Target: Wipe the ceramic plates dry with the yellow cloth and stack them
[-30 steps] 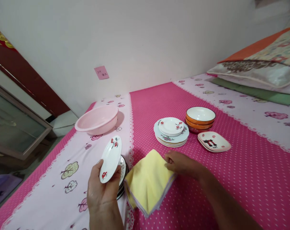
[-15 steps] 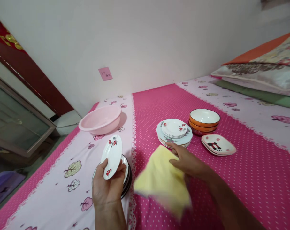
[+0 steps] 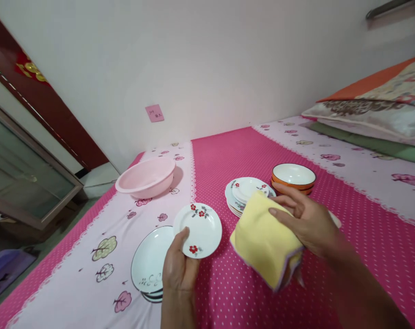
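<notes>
My left hand (image 3: 180, 272) grips a small white plate (image 3: 199, 228) with red flowers by its near rim, holding it face up above the pink cloth. Just left of it lies a stack of larger white plates (image 3: 147, 262) on the pale cloth. My right hand (image 3: 308, 224) is closed on a folded yellow cloth (image 3: 262, 240), lifted off the surface to the right of the small plate. Behind the cloth stands a stack of flowered plates (image 3: 243, 191).
A pink basin (image 3: 146, 176) sits at the back left near the wall. Stacked orange bowls (image 3: 293, 177) stand beyond my right hand. Folded bedding and pillows (image 3: 375, 109) lie at the far right. The bed's left edge drops to the floor beside a glass door (image 3: 18, 183).
My right hand picked the yellow cloth up from the surface and raised it. My left hand turned the small plate from tilted on edge to face up and moved it right.
</notes>
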Available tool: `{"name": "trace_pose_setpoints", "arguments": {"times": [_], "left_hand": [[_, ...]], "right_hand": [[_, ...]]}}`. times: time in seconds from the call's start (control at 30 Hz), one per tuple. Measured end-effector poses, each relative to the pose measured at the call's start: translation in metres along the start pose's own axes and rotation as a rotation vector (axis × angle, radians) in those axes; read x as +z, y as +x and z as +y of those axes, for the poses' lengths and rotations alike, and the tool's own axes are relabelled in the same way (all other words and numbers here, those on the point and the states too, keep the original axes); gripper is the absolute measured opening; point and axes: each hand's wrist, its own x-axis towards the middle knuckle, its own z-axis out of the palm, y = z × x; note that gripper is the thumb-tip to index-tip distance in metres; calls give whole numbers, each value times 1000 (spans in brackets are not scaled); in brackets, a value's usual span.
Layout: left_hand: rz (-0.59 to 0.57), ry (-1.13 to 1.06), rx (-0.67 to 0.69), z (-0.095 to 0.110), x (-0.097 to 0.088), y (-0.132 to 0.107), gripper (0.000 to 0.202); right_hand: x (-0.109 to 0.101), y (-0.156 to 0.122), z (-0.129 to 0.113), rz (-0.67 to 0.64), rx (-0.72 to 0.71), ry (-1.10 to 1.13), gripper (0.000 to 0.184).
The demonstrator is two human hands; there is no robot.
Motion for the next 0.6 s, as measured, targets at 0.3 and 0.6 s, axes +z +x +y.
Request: {"name": "trace_pose_setpoints", "arguments": {"times": [0.3,0.6], "left_hand": [[-311,-97,-207,-49,27,-19,50],[-445,-163,-251,-51,12,-7,64]], "right_hand": [[54,-36,-20,-274,-122,-21,32],[77,-54,19,-509,-544,-566,40]]}}
